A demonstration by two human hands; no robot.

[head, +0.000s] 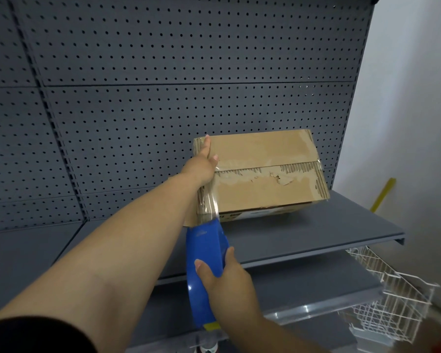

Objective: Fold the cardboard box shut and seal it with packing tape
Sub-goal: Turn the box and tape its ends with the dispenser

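Observation:
A brown cardboard box [260, 171] with its flaps folded shut rests on a grey shelf [303, 233], its top tilted toward me and its surface torn along the centre seam. My left hand [205, 159] presses flat on the box's left end, fingers reaching over the far top corner. A strip of clear packing tape [208, 205] runs down that left end into a blue tape dispenser [204, 266]. My right hand [222, 278] grips the dispenser below the box's front left corner.
Grey perforated back panels [163, 98] rise behind the shelf. A lower shelf [316, 289] lies underneath, with a white wire basket [392, 301] at the lower right. A yellow strip [383, 194] leans at the white wall on the right.

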